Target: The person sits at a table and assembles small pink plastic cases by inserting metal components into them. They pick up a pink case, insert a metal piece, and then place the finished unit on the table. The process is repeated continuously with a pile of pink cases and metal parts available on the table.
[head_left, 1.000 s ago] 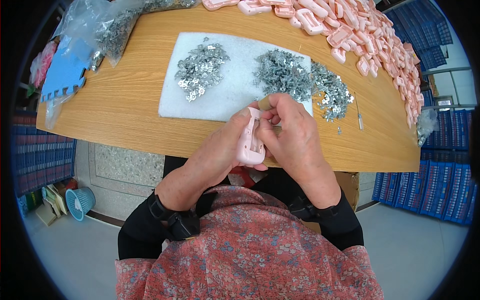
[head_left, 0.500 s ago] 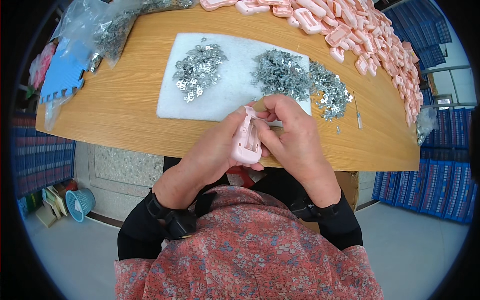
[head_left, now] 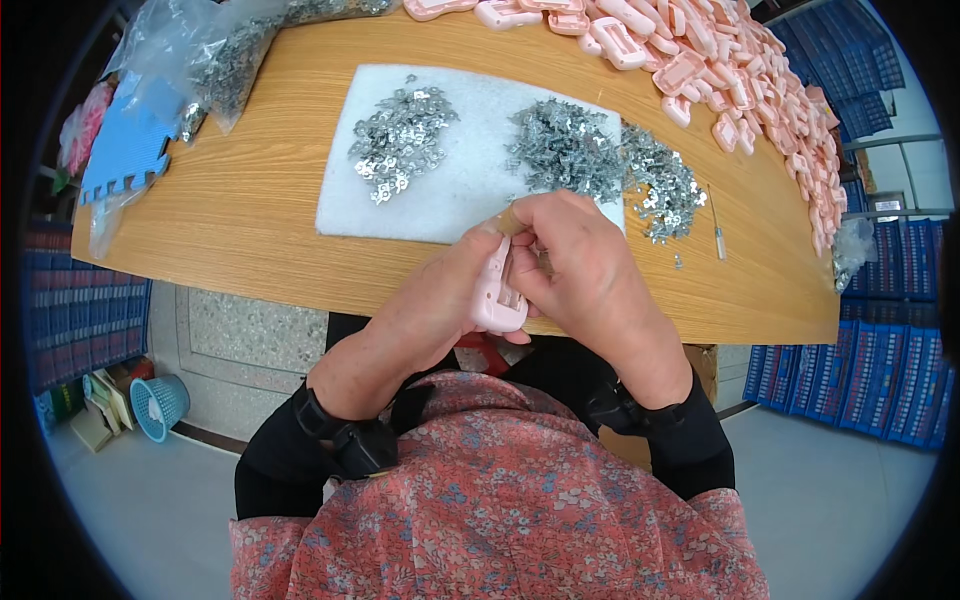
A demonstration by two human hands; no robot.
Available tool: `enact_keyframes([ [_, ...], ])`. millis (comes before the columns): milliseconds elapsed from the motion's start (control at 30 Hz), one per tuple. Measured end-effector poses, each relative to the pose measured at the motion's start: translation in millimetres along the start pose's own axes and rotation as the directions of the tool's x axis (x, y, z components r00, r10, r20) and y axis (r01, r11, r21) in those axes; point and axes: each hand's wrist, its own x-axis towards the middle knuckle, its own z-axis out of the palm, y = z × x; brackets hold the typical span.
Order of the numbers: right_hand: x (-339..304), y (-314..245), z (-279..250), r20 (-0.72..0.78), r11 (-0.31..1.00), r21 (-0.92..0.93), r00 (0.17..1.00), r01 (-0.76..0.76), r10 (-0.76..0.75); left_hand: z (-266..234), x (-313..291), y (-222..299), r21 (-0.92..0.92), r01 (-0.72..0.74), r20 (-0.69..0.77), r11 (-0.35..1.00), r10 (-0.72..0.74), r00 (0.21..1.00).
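Note:
A pink plastic casing (head_left: pixel 497 312) with a long recess in its face is gripped by my left hand (head_left: pixel 440 285), thumb along its upper side. My right hand (head_left: pixel 575 255) is closed at the casing's upper end, its fingers pressed into or against the recess. Whatever those fingertips may pinch is hidden behind them. A tan covering (head_left: pixel 514 217) wraps one right finger. Beyond the hands lies a white foam sheet (head_left: pixel 470 205) bearing a left heap of small metal pieces (head_left: pixel 402 140) and a denser right heap (head_left: pixel 568 145).
More metal pieces (head_left: pixel 665 190) spill right of the foam, beside a thin screwdriver-like tool (head_left: pixel 717 230). Pink casings (head_left: pixel 720 80) pile along the far right edge. At far left lie a plastic bag of metal pieces (head_left: pixel 225 75) and a blue foam mat (head_left: pixel 130 140).
My right hand has shifted slightly and now covers more of the casing's upper end. The casing remains in my left hand, slightly turned.

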Motion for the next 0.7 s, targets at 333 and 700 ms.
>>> enact_keyframes([
  [333, 1.2, -5.1, -3.0, 0.038, 0.960, 0.160, 0.973, -0.230, 0.227, -3.5, 1.2, 0.1, -0.054, 0.014, 0.085, 0.998, -0.009, 0.996],
  [700, 0.3, -4.6, -3.0, -0.004, 0.977, 0.098, 0.982, -0.189, 0.191, -4.1, 3.7, -2.3, -0.007, 0.015, 0.078, 1.000, -0.014, 0.997],
])
